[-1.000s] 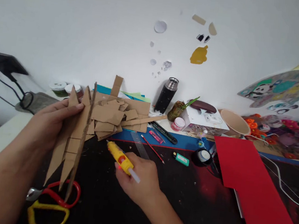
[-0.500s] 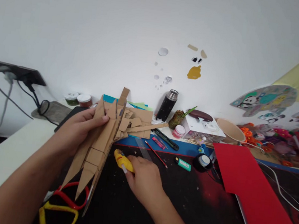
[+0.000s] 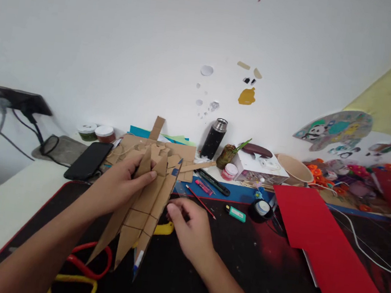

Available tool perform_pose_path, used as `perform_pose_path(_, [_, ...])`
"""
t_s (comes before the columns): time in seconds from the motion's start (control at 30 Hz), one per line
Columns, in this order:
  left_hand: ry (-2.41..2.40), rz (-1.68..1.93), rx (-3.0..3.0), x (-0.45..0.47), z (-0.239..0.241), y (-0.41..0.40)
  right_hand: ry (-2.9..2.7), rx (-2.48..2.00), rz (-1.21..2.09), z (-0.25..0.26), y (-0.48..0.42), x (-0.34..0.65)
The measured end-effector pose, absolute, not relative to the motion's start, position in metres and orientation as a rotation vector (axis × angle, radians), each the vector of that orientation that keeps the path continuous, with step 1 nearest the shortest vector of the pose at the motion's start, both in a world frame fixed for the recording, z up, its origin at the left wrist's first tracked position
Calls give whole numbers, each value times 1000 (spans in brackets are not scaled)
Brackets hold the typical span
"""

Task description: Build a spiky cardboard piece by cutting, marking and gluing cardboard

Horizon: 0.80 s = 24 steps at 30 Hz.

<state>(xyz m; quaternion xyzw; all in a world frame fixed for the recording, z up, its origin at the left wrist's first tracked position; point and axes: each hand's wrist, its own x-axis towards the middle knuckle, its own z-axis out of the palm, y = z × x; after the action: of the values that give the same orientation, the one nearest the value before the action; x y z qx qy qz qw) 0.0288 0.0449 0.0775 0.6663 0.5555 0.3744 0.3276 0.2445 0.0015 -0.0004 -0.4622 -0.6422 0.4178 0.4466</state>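
Note:
My left hand [image 3: 133, 179] grips a folded cardboard piece [image 3: 146, 197] with pointed ends and dark lines across it, thumb on the near face. The piece is held tilted above the dark mat. At its right edge is my right hand [image 3: 192, 227], fingers curled, thumb and index fingertips meeting the cardboard edge. Partly hidden behind the cardboard, a yellow tool [image 3: 164, 228] lies on the mat; its kind is unclear. Below my left forearm are a red handle loop [image 3: 94, 275] and a yellow handle loop [image 3: 75, 278], which look like scissors.
Cardboard scraps [image 3: 184, 152] are piled at the back. A black bottle [image 3: 213, 141], a black cutter [image 3: 214, 182], a red pencil [image 3: 201, 202] and a green lighter [image 3: 235, 213] are to the right. Red card [image 3: 313, 232] lies farther right; a phone [image 3: 89, 161] lies left.
My right hand has let go of the yellow tool and moved to the cardboard's edge. My left hand has shifted the cardboard right and turned it, showing more of its face.

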Motion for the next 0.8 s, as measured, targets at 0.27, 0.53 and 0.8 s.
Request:
perform_pose_path(0.27, [1469, 763, 1808, 52, 62, 40, -1107, -1109, 1278, 6, 9, 248])
perform_pose_path(0.53, [1548, 734, 1873, 63, 58, 34, -1170, -1217, 1102, 9, 11, 250])
perform_pose_path(0.8, [1600, 837, 1860, 66, 56, 28, -1192, -1156, 1111, 11, 12, 253])
